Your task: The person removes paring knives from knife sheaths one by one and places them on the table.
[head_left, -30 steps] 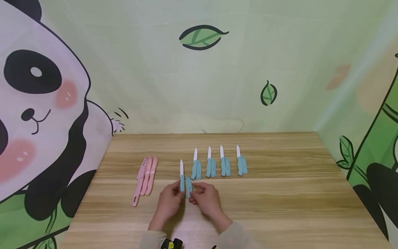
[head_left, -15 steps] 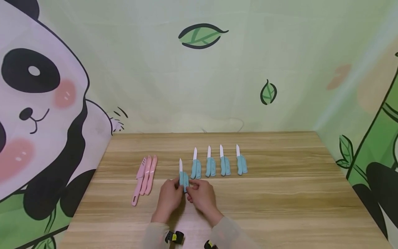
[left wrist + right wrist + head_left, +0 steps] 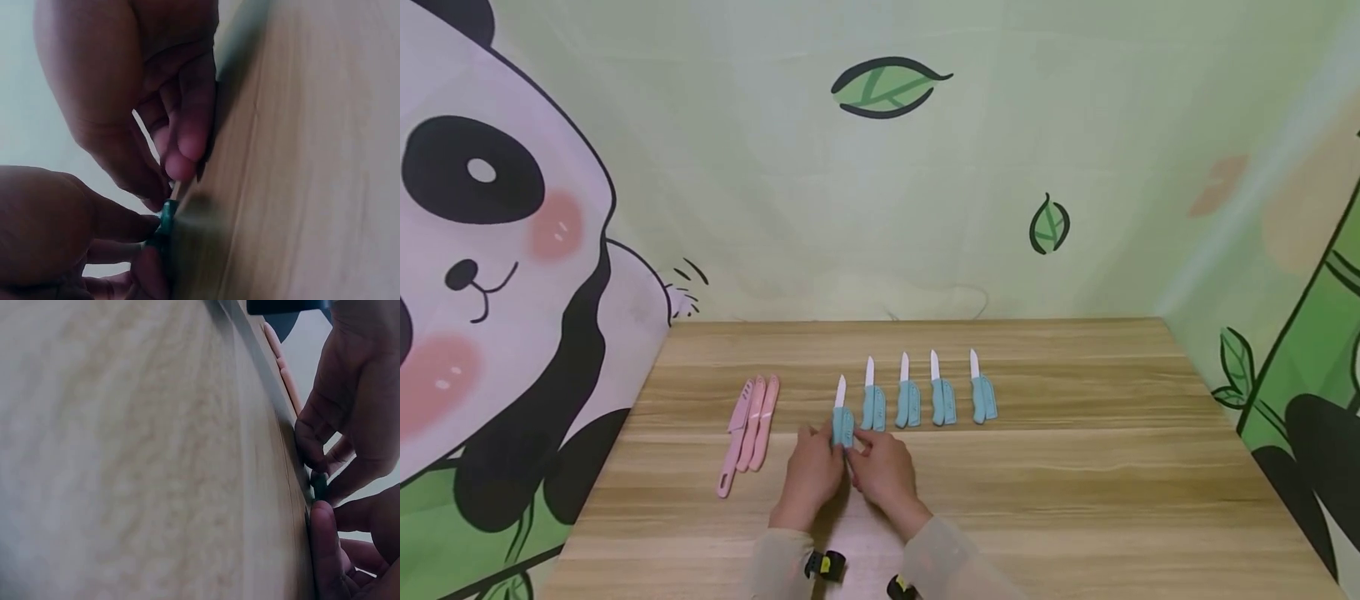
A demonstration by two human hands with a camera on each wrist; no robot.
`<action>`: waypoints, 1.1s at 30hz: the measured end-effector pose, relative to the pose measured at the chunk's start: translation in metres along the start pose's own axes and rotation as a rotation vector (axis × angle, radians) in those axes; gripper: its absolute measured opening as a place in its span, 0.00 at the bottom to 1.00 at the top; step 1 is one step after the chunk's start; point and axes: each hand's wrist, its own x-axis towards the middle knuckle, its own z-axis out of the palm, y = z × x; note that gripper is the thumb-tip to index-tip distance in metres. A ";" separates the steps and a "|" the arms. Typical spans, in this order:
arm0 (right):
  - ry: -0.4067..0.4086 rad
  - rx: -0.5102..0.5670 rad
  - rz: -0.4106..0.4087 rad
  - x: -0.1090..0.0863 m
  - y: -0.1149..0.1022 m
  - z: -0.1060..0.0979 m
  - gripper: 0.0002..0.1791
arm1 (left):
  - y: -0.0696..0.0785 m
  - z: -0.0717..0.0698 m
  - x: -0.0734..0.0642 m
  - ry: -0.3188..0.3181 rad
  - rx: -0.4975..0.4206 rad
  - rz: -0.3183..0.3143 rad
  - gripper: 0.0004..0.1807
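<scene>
A paring knife with a white blade and teal handle lies on the table, blade pointing away from me. Its teal sheath lies flush along the handle's right side. My left hand holds the handle from the left, near its lower end. From the right, my right hand pinches the lower end of the sheath. In the left wrist view the fingertips of both hands meet around a teal end, close to the wood. The right wrist view shows the same teal end between the fingers, mostly hidden.
To the right, several similar teal knives stand in a row, each with its sheath beside the handle; the closest is this knife. Several pink sheathed knives lie at the left. The wooden table ends at a printed cloth backdrop.
The right hand has brought the sheath left against the knife's handle, closing the gap between them. Both hands have then slid knife and sheath slightly away from me, toward the row.
</scene>
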 end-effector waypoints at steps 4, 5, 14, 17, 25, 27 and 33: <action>-0.004 -0.065 -0.033 0.001 0.000 0.000 0.23 | -0.002 0.001 0.003 0.021 0.012 0.003 0.28; -0.003 -0.080 -0.036 0.001 0.001 0.000 0.23 | -0.002 0.001 0.003 0.021 0.010 -0.001 0.28; -0.017 -0.114 -0.054 -0.002 0.003 -0.001 0.25 | -0.005 0.003 0.005 0.040 0.003 -0.019 0.30; -0.022 -0.117 -0.064 -0.004 0.004 0.000 0.25 | -0.006 0.003 0.002 0.047 -0.006 -0.017 0.30; -0.036 -0.149 -0.095 -0.004 0.002 0.000 0.25 | -0.006 0.003 0.000 0.052 0.007 -0.007 0.29; -0.047 -0.165 -0.096 -0.003 0.001 0.000 0.26 | -0.005 0.003 0.001 0.044 0.013 -0.022 0.29; -0.076 -0.249 -0.141 -0.002 -0.001 0.000 0.29 | -0.003 0.004 0.004 0.024 0.018 -0.052 0.30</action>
